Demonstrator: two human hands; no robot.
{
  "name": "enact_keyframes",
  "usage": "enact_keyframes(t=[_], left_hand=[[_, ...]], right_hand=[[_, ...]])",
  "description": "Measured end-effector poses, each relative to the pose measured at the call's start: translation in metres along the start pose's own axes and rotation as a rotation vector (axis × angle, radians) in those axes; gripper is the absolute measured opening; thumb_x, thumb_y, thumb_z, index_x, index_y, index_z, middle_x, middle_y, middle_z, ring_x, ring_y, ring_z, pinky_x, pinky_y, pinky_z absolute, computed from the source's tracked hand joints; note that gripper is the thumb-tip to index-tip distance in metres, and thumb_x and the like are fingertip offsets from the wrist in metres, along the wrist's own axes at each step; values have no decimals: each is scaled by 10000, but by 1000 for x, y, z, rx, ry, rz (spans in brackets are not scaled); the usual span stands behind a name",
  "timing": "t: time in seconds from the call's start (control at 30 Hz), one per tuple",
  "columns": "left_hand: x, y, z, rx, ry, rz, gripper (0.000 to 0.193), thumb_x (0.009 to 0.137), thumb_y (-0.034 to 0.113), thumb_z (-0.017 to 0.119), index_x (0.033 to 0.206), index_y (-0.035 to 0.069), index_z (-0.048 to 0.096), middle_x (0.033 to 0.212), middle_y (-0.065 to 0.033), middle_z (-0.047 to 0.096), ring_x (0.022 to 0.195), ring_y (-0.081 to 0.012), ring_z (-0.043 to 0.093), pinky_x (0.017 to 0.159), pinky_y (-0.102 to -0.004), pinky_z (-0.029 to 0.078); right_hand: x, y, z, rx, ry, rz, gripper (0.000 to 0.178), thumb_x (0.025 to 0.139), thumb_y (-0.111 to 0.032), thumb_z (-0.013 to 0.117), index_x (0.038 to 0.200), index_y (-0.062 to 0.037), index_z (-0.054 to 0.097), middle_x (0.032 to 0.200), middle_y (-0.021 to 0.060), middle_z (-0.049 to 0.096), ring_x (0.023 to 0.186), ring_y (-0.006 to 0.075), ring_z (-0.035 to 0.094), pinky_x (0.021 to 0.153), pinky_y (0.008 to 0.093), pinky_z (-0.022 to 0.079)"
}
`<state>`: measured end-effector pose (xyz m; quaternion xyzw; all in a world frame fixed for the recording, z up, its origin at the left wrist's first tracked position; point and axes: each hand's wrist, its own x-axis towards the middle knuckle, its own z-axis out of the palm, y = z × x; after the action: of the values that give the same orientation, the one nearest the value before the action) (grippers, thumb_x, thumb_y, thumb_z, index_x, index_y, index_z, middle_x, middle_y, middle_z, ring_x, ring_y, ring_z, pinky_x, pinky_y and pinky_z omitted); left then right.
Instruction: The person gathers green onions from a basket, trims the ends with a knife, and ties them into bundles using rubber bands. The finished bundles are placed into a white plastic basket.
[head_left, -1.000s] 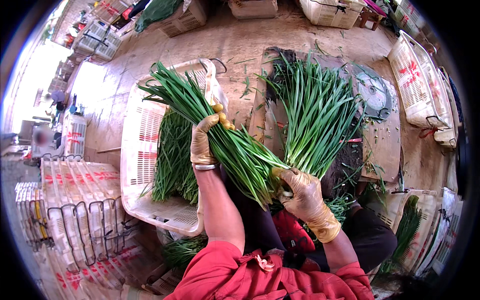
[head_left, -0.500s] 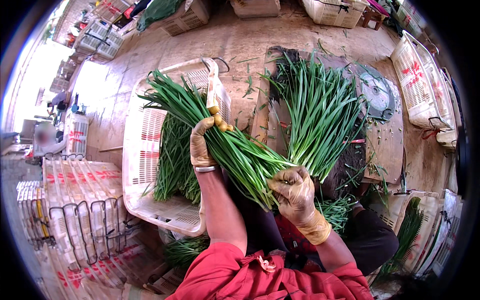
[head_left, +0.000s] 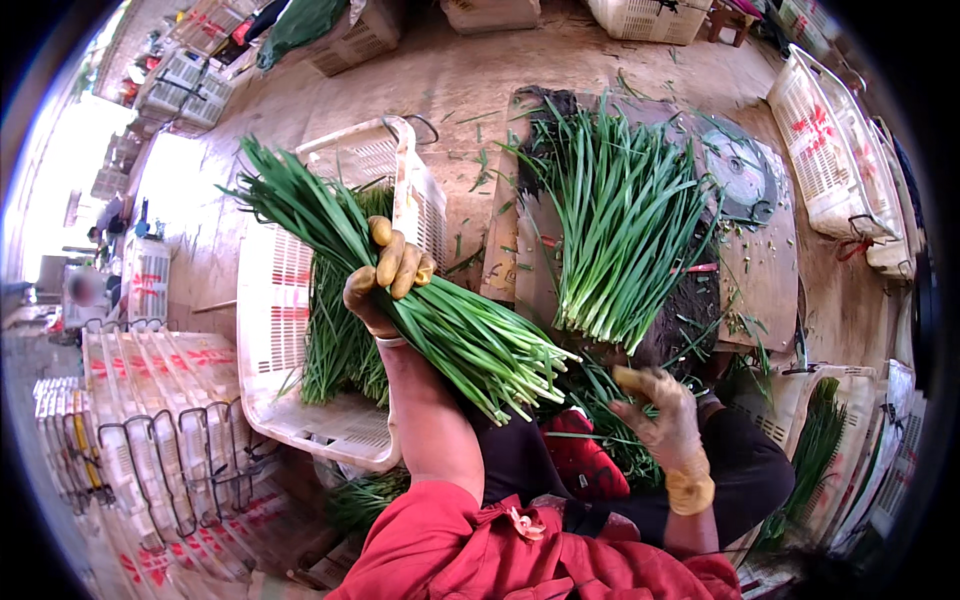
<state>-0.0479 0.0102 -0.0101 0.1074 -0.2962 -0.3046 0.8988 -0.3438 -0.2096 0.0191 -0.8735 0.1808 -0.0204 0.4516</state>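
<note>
A thick bunch of garlic chives is wrapped in the gloved fingers of my left hand. Its green tips point to the far left and its pale cut ends toward my lap. My right hand, gloved as well, is apart from the bunch, with thumb and fingers parted over loose green leaves. I see nothing held in it. Another large pile of chives lies fanned out on a board, white ends toward me. Under my left hand, more chives lie in a white plastic crate.
A wooden board with a round metal disc and leaf scraps lies beyond the pile. Stacked crates stand at the left, and further crates at the right. Another bundle of chives sits at the lower right.
My right hand has left the bunch's cut ends and moved right and down, its fingers parting. My left hand has shifted slightly left with the bunch.
</note>
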Motion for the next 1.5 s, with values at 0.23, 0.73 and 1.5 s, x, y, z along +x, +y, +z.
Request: enact_keyframes(t=[0.23,0.73,1.5], left_hand=[[5,-4,7,2,-40,18,337,818,110,596,1102,17,439,717,4,500,588,-109,515,767,-353,516],[-3,4,2,19,66,-4,402,818,138,616,1170,1,479,749,-2,509,616,-120,508,749,-330,482],[7,-1,8,667,948,-67,270,824,90,645,1057,-45,621,833,-101,670,698,-222,647,677,-380,566]], right_hand=[[53,-49,62,165,163,-113,401,755,-259,782,1103,-85,688,609,62,569,531,211,569,525,336,459],[54,-36,80,-253,320,-727,472,697,-76,694,1160,-63,605,654,16,509,547,191,520,472,332,413],[42,-27,76,897,-131,375,523,904,-189,684,1342,14,483,938,87,657,653,85,565,539,230,462]])
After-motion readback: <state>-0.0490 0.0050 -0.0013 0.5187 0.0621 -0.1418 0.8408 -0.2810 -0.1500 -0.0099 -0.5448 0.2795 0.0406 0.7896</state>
